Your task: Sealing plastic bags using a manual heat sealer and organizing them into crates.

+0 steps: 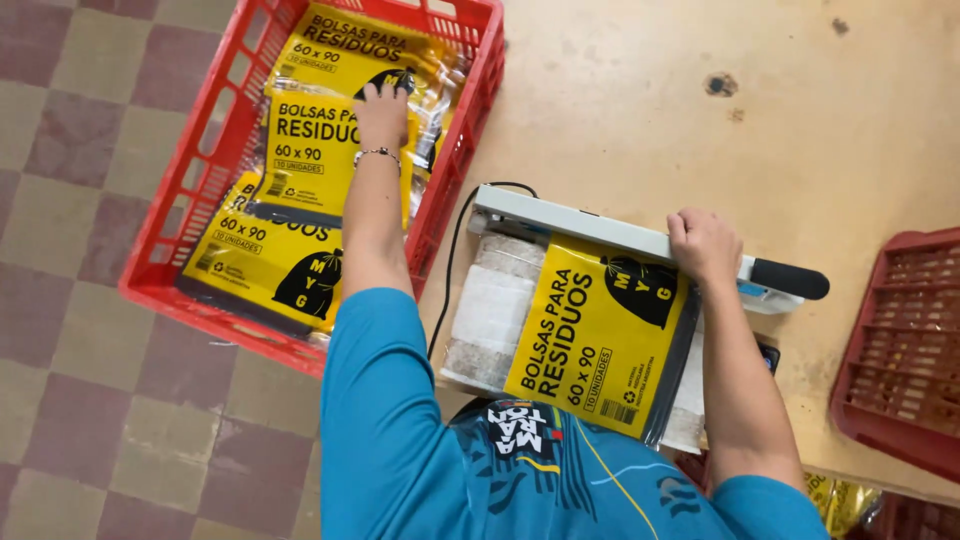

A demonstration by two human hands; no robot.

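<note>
My left hand [382, 112] reaches into a red plastic crate [160, 270] and rests flat on the top yellow packet [310, 150] of a stack of yellow packets with black print. A bracelet sits on that wrist. My right hand [704, 245] presses down on the white arm of a heat sealer [560, 218], next to its black handle [790, 279]. A yellow packet [595, 335] lies under the sealer arm, on the sealer's white base [492, 305].
The sealer sits on a beige table [780, 130] with dark stains; its black cord [452, 250] runs off the table's left edge. Another red crate [900, 350] stands at the right. The floor at left is checkered tile [80, 420].
</note>
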